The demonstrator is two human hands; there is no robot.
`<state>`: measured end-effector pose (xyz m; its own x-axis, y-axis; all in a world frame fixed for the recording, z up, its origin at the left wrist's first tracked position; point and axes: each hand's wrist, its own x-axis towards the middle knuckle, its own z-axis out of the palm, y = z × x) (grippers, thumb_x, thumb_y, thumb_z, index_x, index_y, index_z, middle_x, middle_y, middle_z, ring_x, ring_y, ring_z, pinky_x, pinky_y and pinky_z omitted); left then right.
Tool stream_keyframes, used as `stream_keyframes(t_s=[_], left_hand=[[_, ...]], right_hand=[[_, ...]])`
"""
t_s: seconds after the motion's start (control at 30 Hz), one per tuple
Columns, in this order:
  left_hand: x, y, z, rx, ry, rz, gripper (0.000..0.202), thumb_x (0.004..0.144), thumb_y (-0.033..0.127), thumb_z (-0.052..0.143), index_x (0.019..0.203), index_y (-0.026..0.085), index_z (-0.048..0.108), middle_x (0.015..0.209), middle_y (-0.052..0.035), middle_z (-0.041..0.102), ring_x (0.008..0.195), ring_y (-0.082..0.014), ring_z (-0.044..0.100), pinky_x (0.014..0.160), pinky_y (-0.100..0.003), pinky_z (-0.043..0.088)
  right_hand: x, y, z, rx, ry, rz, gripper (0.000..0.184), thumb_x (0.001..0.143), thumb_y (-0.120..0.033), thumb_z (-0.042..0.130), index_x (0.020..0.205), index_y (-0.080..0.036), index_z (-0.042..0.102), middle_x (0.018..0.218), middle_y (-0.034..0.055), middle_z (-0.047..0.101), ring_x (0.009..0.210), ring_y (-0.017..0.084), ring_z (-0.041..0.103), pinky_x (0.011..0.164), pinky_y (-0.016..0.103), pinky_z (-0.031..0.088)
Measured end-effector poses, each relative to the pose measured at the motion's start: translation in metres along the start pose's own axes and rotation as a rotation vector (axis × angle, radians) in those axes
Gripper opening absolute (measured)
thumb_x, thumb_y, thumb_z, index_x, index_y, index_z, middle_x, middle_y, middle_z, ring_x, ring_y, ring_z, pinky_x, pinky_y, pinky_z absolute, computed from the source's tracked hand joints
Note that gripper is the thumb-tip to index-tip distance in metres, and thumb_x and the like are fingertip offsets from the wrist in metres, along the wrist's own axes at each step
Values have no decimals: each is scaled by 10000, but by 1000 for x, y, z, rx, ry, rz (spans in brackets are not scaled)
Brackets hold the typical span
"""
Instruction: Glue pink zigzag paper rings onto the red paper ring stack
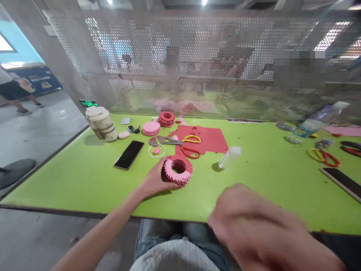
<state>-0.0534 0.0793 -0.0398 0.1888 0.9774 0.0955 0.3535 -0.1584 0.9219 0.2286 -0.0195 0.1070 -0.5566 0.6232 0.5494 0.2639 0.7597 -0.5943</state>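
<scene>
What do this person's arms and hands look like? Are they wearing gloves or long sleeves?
No gloves or sleeves show. The left hand and left forearm are bare, with no watch or bracelet visible. The right hand is also bare, but too blurred for finer detail. Below them are blue jeans, with pale fabric at the lap.

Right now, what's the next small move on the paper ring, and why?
Probably bring the right hand over to steady the pink-and-red folded paper ring. Only the left hand is touching it, at one side, while the right hand is blurred, off the ring, near the edge of the green table.
</scene>
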Motion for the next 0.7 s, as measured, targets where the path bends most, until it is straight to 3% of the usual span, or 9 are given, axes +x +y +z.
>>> stream_keyframes(t_s=[0.03, 0.07, 0.17, 0.3, 0.4, 0.57, 0.7], left_hand=[[-1, 2, 1, -12, -1, 7, 1044, 644, 373, 1041, 1560, 234, 561, 1544, -134, 704, 1402, -378, 692, 1204, -515, 561], [-1, 4, 1, -21, -3, 10, 1015, 653, 366, 1039, 1545, 238, 573, 1540, -128, 706, 1401, -374, 692, 1205, -510, 560], [-1, 6, 1, -16, -18, -6, 1010, 650, 344, 1028, 1544, 227, 574, 1570, -145, 687, 1441, -392, 664, 1242, -539, 527], [-2, 1, -3, -14, -40, -66, 1070, 663, 310, 969, 1622, 188, 511, 1686, -190, 590, 1567, -413, 557, 1339, -586, 412], [-3, -2, -5, 7, -47, -84, 1081, 690, 347, 941, 1661, 184, 494, 1734, -199, 536, 1608, -416, 511, 1371, -601, 354], [-4, 1, -5, 37, -59, -90, 1048, 739, 409, 927, 1682, 241, 503, 1753, -176, 520, 1639, -431, 468, 1375, -657, 318], [-5, 3, -4, 58, -64, -89, 1034, 767, 396, 924, 1694, 253, 487, 1759, -164, 515, 1645, -425, 462, 1376, -657, 326]], right_hand=[[8, 16, 3, -19, 64, -26, 365, 1055, -172, 659, 1358, -368, 714, 1079, 39, 816, 955, 209, 788, 797, 295, 663], [12, 35, 7, -66, 71, 39, 356, 1050, -129, 638, 1308, -360, 722, 1112, 29, 816, 1005, 203, 786, 872, 309, 660], [7, 93, 24, -105, 3, 312, 297, 1014, -213, 731, 1286, -332, 733, 1214, 47, 792, 1048, 241, 772, 946, 414, 664], [-6, 140, 42, 15, -40, 616, 690, 871, -289, 891, 1515, -308, 645, 1444, 103, 693, 1129, 282, 741, 1011, 515, 663], [-6, 152, 50, 112, -64, 669, 740, 847, -294, 909, 1542, -294, 653, 1507, 111, 657, 1229, 296, 714, 1074, 528, 637], [-3, 158, 58, 226, -35, 645, 553, 915, -261, 832, 1463, -280, 755, 1361, 94, 729, 1072, 251, 756, 1022, 493, 658], [-3, 156, 61, 203, -8, 614, 483, 976, -258, 791, 1456, -312, 782, 1321, 86, 777, 1179, 288, 749, 1065, 502, 639]])
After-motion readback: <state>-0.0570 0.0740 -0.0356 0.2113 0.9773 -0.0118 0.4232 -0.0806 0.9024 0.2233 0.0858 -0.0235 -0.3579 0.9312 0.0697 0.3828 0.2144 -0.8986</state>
